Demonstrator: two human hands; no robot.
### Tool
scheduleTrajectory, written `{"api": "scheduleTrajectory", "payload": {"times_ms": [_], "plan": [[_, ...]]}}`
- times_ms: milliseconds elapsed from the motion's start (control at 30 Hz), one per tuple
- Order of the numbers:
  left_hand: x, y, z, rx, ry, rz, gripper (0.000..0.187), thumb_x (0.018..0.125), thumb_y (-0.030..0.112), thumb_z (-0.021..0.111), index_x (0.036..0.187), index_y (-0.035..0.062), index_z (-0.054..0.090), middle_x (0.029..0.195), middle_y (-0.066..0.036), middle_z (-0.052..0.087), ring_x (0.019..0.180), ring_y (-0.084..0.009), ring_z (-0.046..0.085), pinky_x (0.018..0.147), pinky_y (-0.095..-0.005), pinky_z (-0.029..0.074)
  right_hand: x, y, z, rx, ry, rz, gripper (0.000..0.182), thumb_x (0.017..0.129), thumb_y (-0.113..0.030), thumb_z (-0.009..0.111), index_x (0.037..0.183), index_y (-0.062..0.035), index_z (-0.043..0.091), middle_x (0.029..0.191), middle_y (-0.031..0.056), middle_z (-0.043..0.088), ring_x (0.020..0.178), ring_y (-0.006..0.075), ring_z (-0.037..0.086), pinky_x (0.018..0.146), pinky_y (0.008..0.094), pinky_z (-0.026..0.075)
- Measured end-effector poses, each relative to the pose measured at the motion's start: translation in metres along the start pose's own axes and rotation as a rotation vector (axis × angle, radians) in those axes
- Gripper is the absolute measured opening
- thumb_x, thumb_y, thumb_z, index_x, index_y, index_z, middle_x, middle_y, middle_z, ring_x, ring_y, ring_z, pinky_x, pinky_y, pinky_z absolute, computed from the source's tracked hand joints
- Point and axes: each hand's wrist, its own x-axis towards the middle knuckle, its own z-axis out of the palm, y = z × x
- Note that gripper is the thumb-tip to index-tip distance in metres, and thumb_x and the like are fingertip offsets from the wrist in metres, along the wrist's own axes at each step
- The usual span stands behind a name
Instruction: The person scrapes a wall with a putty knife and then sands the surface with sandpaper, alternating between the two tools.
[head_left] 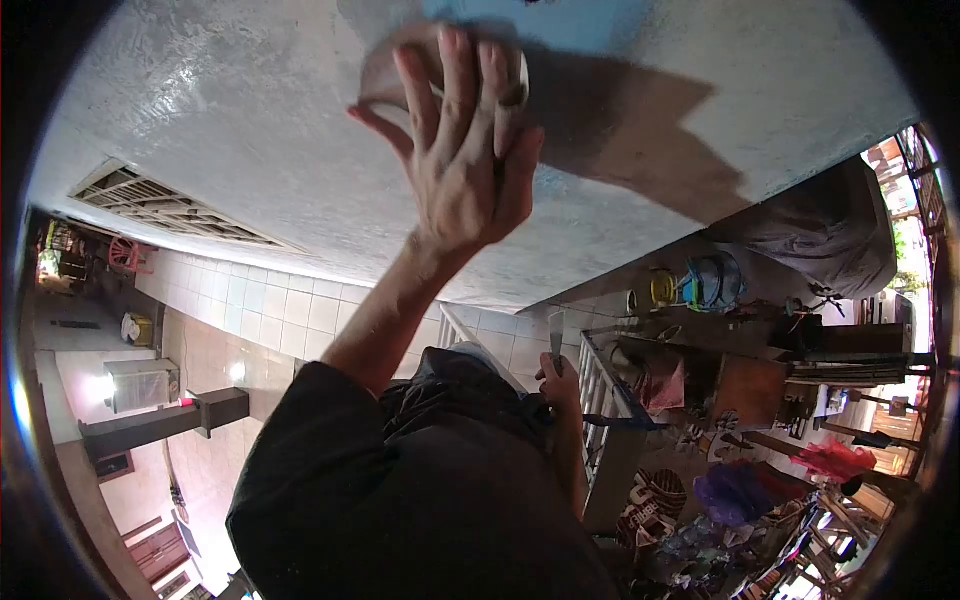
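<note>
My left hand (462, 170) reaches up with its fingers stretched over a pale brown, curved sheet that looks like sandpaper (385, 75). It presses the sheet flat against the grey, patchy wall (280, 130); the sheet's middle is hidden under the fingers, and a light edge curls out beside the index finger. Low down near my body, my right hand (560, 386) is closed around the dark handle of a putty knife (557, 335), its blade pointing up toward the wall and apart from it.
A vent grille (170, 205) is set in the wall at the left. Close to my body stands a white ladder (605, 390). Blue water bottle (715, 283), wooden pieces and bags (735, 492) clutter the floor at right. White tiles (265, 305) run below the wall.
</note>
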Motion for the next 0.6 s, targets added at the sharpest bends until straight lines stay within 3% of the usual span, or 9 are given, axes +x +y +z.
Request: {"api": "scheduleTrajectory", "payload": {"times_ms": [100,267,400,433,467,533,567,600], "plan": [[-0.044,0.009,0.011,0.025,-0.125,-0.044,0.056,0.096,0.036,0.028,0.144,0.0060,0.024,0.150,-0.020,0.010,0.139,-0.0407,-0.004,0.098,-0.0600,-0.024,-0.004,-0.008,0.001,0.005,-0.023,0.005,0.026,0.089,-0.031,0.059,0.098,-0.0057,0.057,0.064,0.0026,0.054,0.040,0.0069,0.040,0.037,0.0231,0.029],[-0.003,0.006,0.006,0.028,-0.026,-0.053,0.057,0.097,0.039,0.025,0.143,0.0051,0.026,0.150,-0.023,0.010,0.138,-0.0426,-0.006,0.097,-0.0609,-0.023,-0.003,0.000,0.000,0.001,0.008,-0.032,0.028,0.089,-0.031,0.059,0.098,-0.0044,0.057,0.064,0.0029,0.054,0.039,0.0065,0.039,0.036,0.0232,0.029],[-0.057,0.011,0.023,-0.027,-0.110,-0.081,0.060,0.096,0.041,0.028,0.144,0.0059,0.022,0.150,-0.022,0.008,0.138,-0.0420,-0.006,0.096,-0.0633,-0.023,-0.006,-0.003,-0.001,0.006,0.003,-0.036,0.029,0.089,-0.031,0.059,0.099,-0.0032,0.057,0.063,0.0028,0.053,0.040,0.0065,0.040,0.036,0.0224,0.029],[-0.065,0.011,0.025,-0.028,-0.085,-0.080,0.059,0.094,0.042,0.033,0.142,0.0083,0.030,0.149,-0.015,0.021,0.138,-0.0418,0.001,0.093,-0.0669,-0.024,-0.003,-0.004,0.000,0.001,0.001,-0.038,0.029,0.089,-0.031,0.059,0.099,-0.0031,0.057,0.063,0.0027,0.053,0.040,0.0065,0.040,0.036,0.0223,0.029],[-0.066,0.002,0.029,-0.010,-0.049,-0.027,0.058,0.094,0.041,0.034,0.142,0.0090,0.030,0.149,-0.015,0.022,0.139,-0.0415,0.002,0.092,-0.0670,-0.025,-0.002,-0.005,0.000,0.013,-0.004,-0.036,0.029,0.089,-0.031,0.059,0.099,-0.0031,0.057,0.063,0.0027,0.053,0.041,0.0065,0.041,0.037,0.0223,0.029],[-0.031,-0.006,0.017,0.026,0.003,-0.003,0.058,0.093,0.041,0.034,0.142,0.0101,0.031,0.149,-0.015,0.023,0.138,-0.0428,0.003,0.091,-0.0669,-0.026,-0.003,-0.004,-0.002,0.027,-0.022,-0.012,0.029,0.089,-0.030,0.060,0.098,-0.0030,0.058,0.063,0.0026,0.053,0.042,0.0065,0.041,0.037,0.0222,0.030],[-0.004,-0.004,0.003,0.102,-0.024,-0.017,0.059,0.096,0.042,0.025,0.144,0.0088,0.024,0.150,-0.021,0.010,0.138,-0.0420,-0.008,0.095,-0.0616,-0.025,-0.004,-0.004,-0.001,0.008,-0.011,-0.019,0.029,0.089,-0.030,0.060,0.098,-0.0029,0.058,0.063,0.0027,0.054,0.043,0.0065,0.042,0.038,0.0223,0.030],[0.002,-0.004,0.010,0.045,0.079,-0.004,0.059,0.095,0.041,0.028,0.143,0.0070,0.026,0.149,-0.020,0.016,0.137,-0.0445,-0.003,0.093,-0.0638,-0.025,-0.005,-0.006,0.000,-0.008,-0.003,-0.027,0.029,0.089,-0.030,0.060,0.098,-0.0029,0.058,0.064,0.0028,0.054,0.044,0.0064,0.042,0.039,0.0223,0.031]]}}
